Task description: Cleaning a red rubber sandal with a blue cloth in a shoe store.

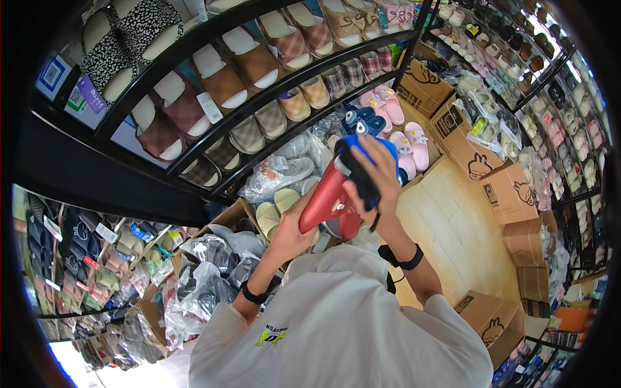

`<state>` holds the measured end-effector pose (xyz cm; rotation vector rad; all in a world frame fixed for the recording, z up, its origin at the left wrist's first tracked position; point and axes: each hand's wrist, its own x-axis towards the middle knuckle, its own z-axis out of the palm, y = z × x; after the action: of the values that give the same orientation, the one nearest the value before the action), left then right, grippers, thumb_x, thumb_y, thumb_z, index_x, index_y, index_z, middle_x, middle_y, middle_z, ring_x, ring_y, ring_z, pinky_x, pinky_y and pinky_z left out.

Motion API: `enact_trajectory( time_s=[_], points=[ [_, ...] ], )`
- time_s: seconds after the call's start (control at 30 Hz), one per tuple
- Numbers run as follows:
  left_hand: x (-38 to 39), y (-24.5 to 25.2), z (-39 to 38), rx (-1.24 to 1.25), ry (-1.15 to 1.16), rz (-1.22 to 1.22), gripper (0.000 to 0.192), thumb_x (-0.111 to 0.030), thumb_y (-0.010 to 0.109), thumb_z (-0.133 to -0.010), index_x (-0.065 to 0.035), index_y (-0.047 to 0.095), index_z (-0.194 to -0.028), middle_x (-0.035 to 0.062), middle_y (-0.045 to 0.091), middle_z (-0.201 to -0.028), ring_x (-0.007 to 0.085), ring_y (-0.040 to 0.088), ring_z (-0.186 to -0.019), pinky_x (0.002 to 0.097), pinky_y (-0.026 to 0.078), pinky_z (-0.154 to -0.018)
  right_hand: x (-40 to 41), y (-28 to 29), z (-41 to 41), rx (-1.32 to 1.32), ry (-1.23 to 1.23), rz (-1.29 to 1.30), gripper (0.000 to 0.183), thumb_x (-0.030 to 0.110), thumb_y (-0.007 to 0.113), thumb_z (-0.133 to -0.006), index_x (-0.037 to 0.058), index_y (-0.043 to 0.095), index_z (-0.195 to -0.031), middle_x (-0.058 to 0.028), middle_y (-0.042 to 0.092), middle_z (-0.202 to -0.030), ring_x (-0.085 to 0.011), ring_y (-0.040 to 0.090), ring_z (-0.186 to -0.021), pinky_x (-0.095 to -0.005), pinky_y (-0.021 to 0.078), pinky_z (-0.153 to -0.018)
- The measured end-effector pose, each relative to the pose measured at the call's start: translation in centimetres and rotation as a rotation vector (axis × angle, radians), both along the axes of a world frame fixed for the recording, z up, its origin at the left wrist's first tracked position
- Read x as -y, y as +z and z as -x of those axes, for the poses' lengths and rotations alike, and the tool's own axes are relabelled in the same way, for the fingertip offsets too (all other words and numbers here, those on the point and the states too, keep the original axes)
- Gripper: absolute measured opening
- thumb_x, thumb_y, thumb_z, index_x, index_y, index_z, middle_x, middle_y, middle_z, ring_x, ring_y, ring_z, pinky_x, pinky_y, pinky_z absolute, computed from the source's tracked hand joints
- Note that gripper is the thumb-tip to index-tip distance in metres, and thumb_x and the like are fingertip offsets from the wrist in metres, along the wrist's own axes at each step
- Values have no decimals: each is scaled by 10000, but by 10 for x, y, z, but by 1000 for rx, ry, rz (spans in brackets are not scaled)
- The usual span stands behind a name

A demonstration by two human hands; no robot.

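In front of my chest, my left hand (293,228) grips red slippers (320,201) by their lower end. Ridges show along their side and a small charm sits on the red surface. A rounded red end (349,226) hangs just below it; whether it belongs to a second slipper I cannot tell. My right hand (383,177) holds a black and blue object (361,179) against the upper end of the slippers. Its kind is unclear, since my fingers cover part of it. Pale green slides (268,218) lie just beyond my left hand.
Black shelving (291,77) with plaid slippers rises ahead. Pink slides (410,145) and navy slippers (364,121) lie beneath it. Plastic-bagged footwear (208,286) fills boxes at left. Cardboard boxes (509,191) line the tiled floor (451,233) at right, before more racks (567,140).
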<state>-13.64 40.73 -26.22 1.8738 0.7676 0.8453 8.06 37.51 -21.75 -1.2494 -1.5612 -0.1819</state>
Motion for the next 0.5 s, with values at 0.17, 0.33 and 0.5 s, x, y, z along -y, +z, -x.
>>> enact_trajectory(
  time_s=[0.17, 0.33, 0.5],
  points=[
    [11, -40, 21, -71, 58, 156, 641, 3, 690, -785, 12, 524, -1405, 228, 665, -1252, 347, 672, -1157, 392, 516, -986, 24, -12, 35, 566, 241, 60, 420, 304, 627, -958, 146, 680, -1343, -58, 644, -1411, -247, 581, -1331, -448, 379, -1132],
    [17, -41, 26, 9, 100, 109, 588, -30, 745, -771, 23, 557, -1325, 230, 713, -1093, 371, 720, -1033, 417, 546, -917, 13, -3, 32, 629, 329, -16, 402, 261, 593, -962, 131, 678, -1333, -61, 637, -1423, -223, 581, -1333, -429, 375, -1139],
    [26, -5, 23, 11, 112, 129, 682, 51, 617, -762, 32, 506, -1435, 194, 695, -1056, 246, 672, -916, 334, 521, -892, -30, 12, 12, 35, 265, 28, 478, 212, 781, -871, 51, 682, -1310, -157, 653, -1369, -343, 610, -1269, -492, 424, -1095]
  ],
)
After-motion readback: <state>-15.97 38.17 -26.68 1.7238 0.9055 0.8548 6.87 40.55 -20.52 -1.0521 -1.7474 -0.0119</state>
